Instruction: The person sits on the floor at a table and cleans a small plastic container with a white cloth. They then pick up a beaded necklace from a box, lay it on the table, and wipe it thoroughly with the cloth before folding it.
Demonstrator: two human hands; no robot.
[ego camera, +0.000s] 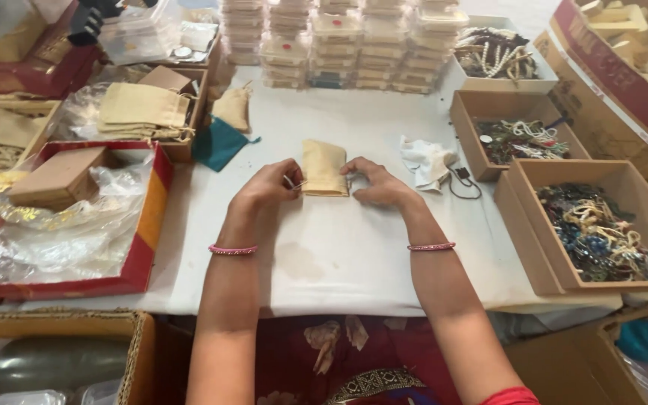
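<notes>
Hands meet at the centre of the frame over a small tan cloth pouch (pixel 324 167) that lies flat on the white table (pixel 339 247). At the pouch's left edge, the left hand (pixel 268 184) pinches its drawstring between thumb and fingertips; the right hand (pixel 379 184) presses curled fingers against the pouch's right edge, thumb touching the cloth. Each wrist wears a pink bangle. Just right of the right hand lies a crumpled white cloth (pixel 427 160) beside a dark cord. Upper left of the hands, a teal pouch (pixel 217 144) and more tan pouches (pixel 142 111) sit near a cardboard box. A red tray (pixel 144 247) holding clear plastic fills the left side. Open cardboard boxes of beaded jewellery (pixel 598 232) stand on the right, and stacks of small clear boxes (pixel 354 41) line the top.
</notes>
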